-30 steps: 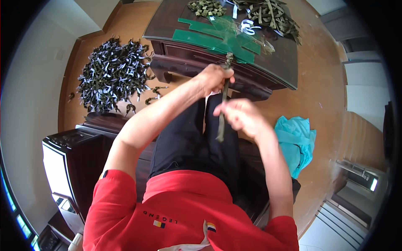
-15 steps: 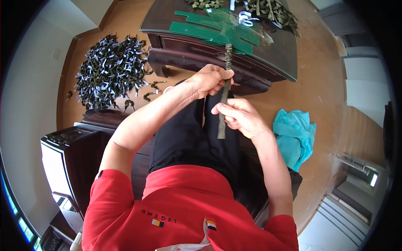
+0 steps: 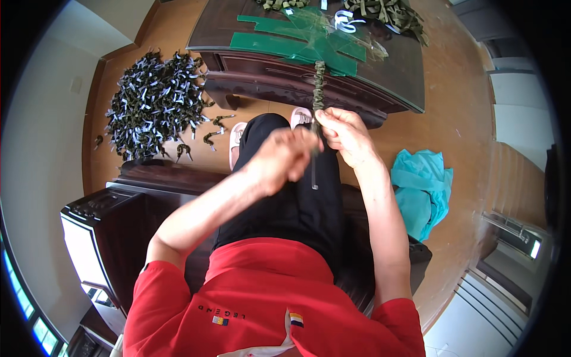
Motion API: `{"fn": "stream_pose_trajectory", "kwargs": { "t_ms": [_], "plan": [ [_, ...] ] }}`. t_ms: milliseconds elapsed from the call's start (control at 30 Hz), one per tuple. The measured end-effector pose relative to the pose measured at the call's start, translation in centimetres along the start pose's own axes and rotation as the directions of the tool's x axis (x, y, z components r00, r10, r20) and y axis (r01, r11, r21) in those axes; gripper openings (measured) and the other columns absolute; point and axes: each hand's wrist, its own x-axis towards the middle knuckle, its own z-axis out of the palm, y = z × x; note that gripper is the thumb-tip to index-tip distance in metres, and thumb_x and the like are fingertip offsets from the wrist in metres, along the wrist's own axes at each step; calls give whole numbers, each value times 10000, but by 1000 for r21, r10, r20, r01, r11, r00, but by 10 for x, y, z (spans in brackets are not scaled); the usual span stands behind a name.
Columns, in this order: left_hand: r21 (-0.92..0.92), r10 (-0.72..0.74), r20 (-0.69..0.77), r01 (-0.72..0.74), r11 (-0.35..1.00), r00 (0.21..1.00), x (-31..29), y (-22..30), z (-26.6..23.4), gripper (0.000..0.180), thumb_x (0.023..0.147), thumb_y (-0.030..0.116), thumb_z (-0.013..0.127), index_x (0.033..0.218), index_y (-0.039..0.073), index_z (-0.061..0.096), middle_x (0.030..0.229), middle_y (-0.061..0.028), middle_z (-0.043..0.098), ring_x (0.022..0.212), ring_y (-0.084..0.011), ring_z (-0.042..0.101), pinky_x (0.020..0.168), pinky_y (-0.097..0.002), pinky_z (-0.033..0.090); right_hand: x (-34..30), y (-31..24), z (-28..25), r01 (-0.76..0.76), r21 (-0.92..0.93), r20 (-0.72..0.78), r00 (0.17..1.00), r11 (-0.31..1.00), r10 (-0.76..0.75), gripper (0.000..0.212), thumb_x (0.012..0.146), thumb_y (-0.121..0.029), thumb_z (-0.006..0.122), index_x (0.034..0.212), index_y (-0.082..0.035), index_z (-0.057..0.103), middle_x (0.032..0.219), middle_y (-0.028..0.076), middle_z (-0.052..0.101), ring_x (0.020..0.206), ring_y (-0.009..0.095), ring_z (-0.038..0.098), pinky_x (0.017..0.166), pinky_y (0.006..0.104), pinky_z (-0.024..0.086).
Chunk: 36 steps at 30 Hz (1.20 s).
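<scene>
A dark olive fabric strip point(image 3: 319, 80), bunched into tight gathers, hangs toward me from the table's near edge. My right hand point(image 3: 347, 134) pinches it at the lower end of the gathers, thumb on top. Close beside it, my left hand point(image 3: 284, 156) is smeared by motion, its fingers curled near the strip just below the right hand's grip. Whether those fingers hold the strip cannot be made out. Below both hands a thin, narrow tail point(image 3: 315, 178) points down over my dark trousers, ending in a small pale tip.
Green tape point(image 3: 270, 43) and clear film cover part of the dark wooden table point(image 3: 208, 30). Olive strips point(image 3: 389, 16) and white ribbon point(image 3: 346, 22) lie at its far side. A big pile of gathered pieces point(image 3: 153, 104) is on the floor at left, a turquoise bag point(image 3: 421, 190) at right.
My right hand has moved up to the gathers, while my left hand has left them and come down toward me. The flat strip end below no longer shows; a thin tail is there.
</scene>
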Motion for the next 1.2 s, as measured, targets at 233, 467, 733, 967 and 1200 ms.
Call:
{"fn": "stream_pose_trajectory", "kwargs": {
  "t_ms": [233, 467, 733, 967, 1200],
  "plan": [
    [-44, 91, -92, -95, 994, 992, 32, 27, -15, 212, 969, 250, 545, 875, 61, 544, 658, -7, 503, 445, -35, 323, 373, -174, 193, 25, -34, -17, 132, -313, -190, 962, 941, -198, 167, 907, -199, 611, 820, -58, 594, 596, -44, 447, 507, 33, 354, 441, 182, 272],
    [-124, 38, -73, -47, 991, 997, 45, 40, -18, 197, 978, 267, 531, 911, 86, 490, 718, -82, 601, 411, -60, 365, 362, -197, 225, 119, -110, -76, 285, -774, -230, 706, 566, -670, 86, 837, -155, 655, 860, -74, 634, 604, -31, 482, 573, 97, 451, 540, 239, 390],
    [-331, 15, -33, -25, 943, 999, 46, 64, -12, 142, 980, 203, 531, 973, 61, 520, 754, -92, 628, 447, -76, 459, 403, -188, 313, 200, -152, -91, 182, -983, 57, 375, 13, -925, 38, 781, -115, 656, 810, -126, 635, 672, 7, 608, 585, 235, 543, 563, 356, 439],
    [-344, -24, -59, 2, 939, 998, 30, 74, -1, 117, 951, 143, 572, 997, 52, 514, 784, -96, 625, 501, -96, 519, 466, -188, 418, 193, -210, -81, 242, -880, -230, 539, 410, -811, 75, 780, -67, 633, 820, -130, 629, 765, 7, 623, 702, 243, 575, 621, 357, 453],
    [-293, -36, -4, 33, 956, 999, 2, 59, -9, 113, 939, 92, 566, 1036, 49, 527, 834, -97, 636, 552, -107, 554, 501, -194, 443, 147, -226, -69, 29, -977, 213, 216, -212, -953, 83, 801, -48, 608, 862, -104, 605, 767, 32, 621, 646, 269, 571, 605, 365, 445]
  ]
}}
